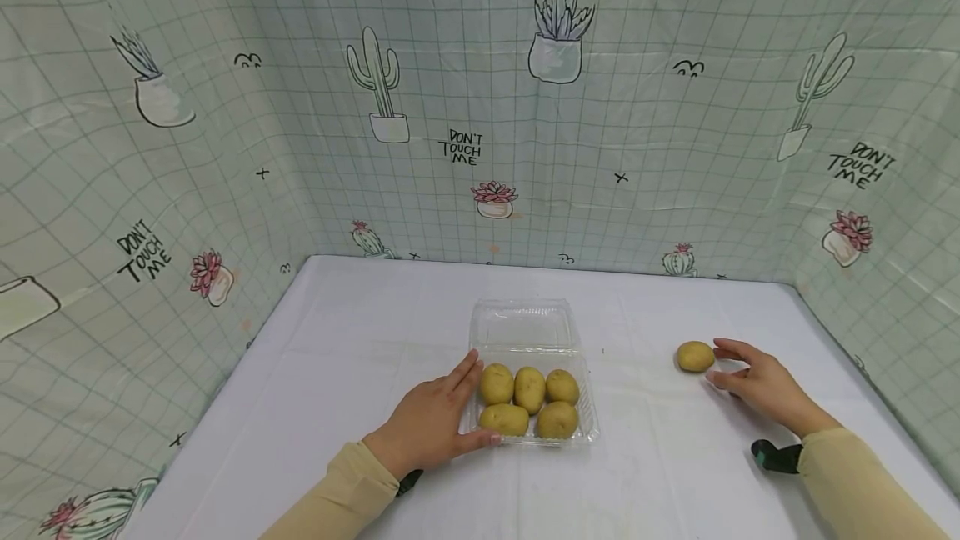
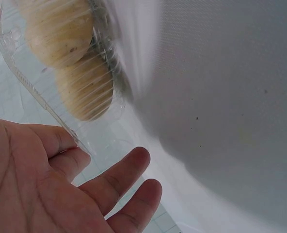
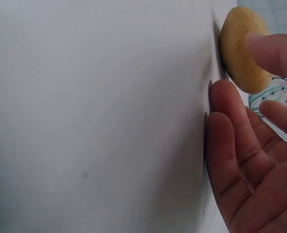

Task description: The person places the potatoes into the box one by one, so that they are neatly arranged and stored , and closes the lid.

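Standing wide by the potato (image 1: 696, 356), your right hand (image 1: 767, 388) holds nothing; contact unclear. It's on the table (image 1: 637, 465), right of the box (image 1: 525, 327). Should be firm, light, slightly slick: pinch mid-body. Left hand (image 1: 429, 419), spread, touches the box.

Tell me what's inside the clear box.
Five potatoes: three in the far row, two in the near one. The floor of the box directly beneath them is hidden.
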`<state>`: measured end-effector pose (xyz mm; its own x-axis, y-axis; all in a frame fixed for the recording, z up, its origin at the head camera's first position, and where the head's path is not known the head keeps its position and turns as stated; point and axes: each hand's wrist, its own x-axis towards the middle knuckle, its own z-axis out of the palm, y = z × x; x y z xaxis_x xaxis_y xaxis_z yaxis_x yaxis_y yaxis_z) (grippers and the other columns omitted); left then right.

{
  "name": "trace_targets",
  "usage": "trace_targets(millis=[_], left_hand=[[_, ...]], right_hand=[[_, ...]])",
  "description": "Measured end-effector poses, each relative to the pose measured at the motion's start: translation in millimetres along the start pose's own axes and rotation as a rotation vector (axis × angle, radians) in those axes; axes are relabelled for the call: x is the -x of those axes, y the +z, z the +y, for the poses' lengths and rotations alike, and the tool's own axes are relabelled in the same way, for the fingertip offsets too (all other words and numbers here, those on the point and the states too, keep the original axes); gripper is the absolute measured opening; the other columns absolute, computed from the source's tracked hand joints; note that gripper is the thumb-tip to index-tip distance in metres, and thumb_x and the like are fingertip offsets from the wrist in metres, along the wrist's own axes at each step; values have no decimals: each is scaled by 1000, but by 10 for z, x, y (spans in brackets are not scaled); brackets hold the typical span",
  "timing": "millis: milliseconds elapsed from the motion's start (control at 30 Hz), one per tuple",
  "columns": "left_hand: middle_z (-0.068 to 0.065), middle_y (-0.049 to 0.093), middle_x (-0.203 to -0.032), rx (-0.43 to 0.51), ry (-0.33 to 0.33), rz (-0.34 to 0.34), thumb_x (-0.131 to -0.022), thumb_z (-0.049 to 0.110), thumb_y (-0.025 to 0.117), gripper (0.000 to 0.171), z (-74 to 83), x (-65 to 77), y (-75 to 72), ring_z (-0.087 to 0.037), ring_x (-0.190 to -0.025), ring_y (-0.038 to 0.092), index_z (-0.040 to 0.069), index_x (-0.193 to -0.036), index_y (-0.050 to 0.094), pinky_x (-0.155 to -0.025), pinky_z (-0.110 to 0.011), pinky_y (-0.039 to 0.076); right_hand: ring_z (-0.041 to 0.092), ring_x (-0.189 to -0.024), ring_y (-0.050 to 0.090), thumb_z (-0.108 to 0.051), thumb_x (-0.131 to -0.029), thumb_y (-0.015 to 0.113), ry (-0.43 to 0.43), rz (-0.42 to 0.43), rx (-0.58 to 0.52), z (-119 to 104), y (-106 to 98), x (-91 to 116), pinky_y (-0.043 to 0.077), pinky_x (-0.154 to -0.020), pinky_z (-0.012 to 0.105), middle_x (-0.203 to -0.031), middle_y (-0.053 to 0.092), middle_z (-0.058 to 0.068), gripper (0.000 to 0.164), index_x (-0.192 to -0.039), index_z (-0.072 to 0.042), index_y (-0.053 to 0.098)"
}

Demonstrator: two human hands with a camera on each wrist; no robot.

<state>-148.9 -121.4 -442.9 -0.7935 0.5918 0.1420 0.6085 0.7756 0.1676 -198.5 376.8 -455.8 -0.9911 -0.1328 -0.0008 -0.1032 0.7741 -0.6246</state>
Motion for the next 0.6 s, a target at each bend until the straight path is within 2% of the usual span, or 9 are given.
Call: trace_targets(millis=[133,600], left_hand=[[-18,28,-160,-1,3,-2,-93,69,49,95,0,0,1,-30,-125,56,-4,-152,35,-96,-42,49],[-18,28,-160,1,5,6,-93,70,49,95,-16,-1,22,-30,-123,57,-3,-152,36,-96,-42,49]], right_hand=[[21,-84,64,-24,-95,70,-12,-4,-7,-32,12,-42,52,-64,27,-134,48,39,71,-143,15,36],[21,-82,61,-20,-92,74,-17,8,-28,-106,117,-133,52,-61,28,-130,51,34,65,-140,11,43]])
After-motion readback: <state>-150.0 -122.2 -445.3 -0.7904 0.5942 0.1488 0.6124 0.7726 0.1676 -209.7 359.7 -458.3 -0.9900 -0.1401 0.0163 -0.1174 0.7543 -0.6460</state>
